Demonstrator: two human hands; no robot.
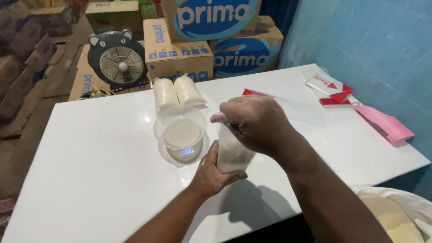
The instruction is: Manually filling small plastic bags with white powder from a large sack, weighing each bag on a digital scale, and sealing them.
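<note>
My left hand (211,173) wraps around the lower part of a clear plastic bag of white powder (231,155) that stands on the white table (99,153). My right hand (254,121) pinches the bag's top from above. Both hands are dusted with powder. Just left of the bag, a clear plastic bowl (180,128) holding white powder sits on a small round digital scale (185,153) with a lit display. Behind the bowl lie two filled, sealed bags of white powder (177,92) side by side.
A pink pack (387,123) and a red-and-white plastic pack (330,87) lie at the table's right side by the blue wall. Cardboard boxes (180,54) and a small round fan (119,60) stand behind the table. An open sack of powder (396,216) is at bottom right.
</note>
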